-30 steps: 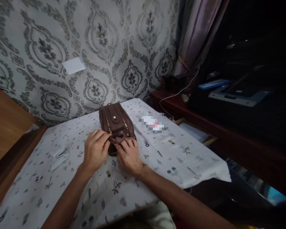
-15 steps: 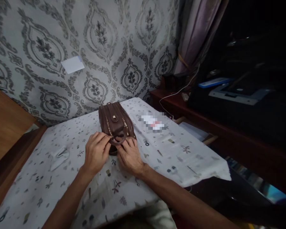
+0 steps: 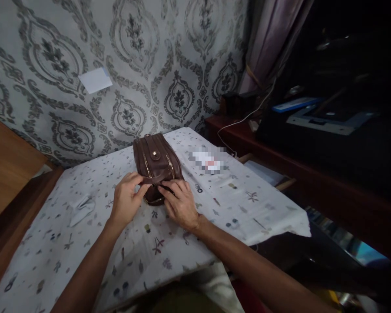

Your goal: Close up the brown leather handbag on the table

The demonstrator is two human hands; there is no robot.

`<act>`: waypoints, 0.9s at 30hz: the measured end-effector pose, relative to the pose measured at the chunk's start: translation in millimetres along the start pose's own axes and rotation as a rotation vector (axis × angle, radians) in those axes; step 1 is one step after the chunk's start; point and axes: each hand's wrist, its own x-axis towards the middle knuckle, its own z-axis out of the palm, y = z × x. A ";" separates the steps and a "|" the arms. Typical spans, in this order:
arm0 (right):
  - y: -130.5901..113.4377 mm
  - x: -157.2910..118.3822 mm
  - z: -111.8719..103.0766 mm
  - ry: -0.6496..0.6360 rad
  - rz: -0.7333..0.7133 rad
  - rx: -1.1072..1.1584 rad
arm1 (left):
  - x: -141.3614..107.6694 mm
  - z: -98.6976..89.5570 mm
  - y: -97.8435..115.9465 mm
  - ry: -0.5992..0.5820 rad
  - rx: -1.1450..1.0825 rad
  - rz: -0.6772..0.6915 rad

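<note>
A brown leather bag [image 3: 156,163] with gold zips and a round gold stud lies on the patterned tablecloth. Its carry handle [image 3: 156,177] arches over the near end. My left hand [image 3: 125,195] pinches the left part of this handle between thumb and fingers. Close beside it, my right hand [image 3: 180,202] has its fingers closed together against the bag's near end, by the zip below the handle. Whatever is between the right fingertips is too small to make out.
The white tablecloth [image 3: 117,261] covers the table. A crumpled white cloth [image 3: 82,209] lies at left, a blurred-out white item [image 3: 208,161] at right. Beyond the right edge are an open drawer [image 3: 267,171] and a dark red cabinet [image 3: 313,178] with a white cable [image 3: 244,117].
My left hand has lifted slightly away and the handle now looks flatter, showing more of the bag's near end. My right hand stays at that end. The view has shifted a little.
</note>
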 end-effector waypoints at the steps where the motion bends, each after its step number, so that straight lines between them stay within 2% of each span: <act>1: -0.2 0.7 -0.2 -0.001 -0.006 -0.004 | -0.3 0.1 0.2 0.004 0.008 0.007; 7: -1.1 2.7 -0.9 0.008 -0.017 -0.014 | -5.0 1.9 3.8 0.006 0.173 0.112; 13: 1.1 0.8 2.1 -0.009 0.019 0.039 | -19.4 8.8 7.9 -0.041 0.316 0.197; 21: 2.5 -0.4 3.2 -0.036 0.043 0.089 | -25.0 13.8 8.0 -0.006 0.443 0.288; 24: 1.9 1.4 0.3 0.003 0.060 0.141 | -20.5 14.4 12.1 0.008 0.474 0.285; 27: -0.2 3.9 -3.7 0.107 0.067 0.177 | -12.1 18.8 20.2 0.024 0.489 0.272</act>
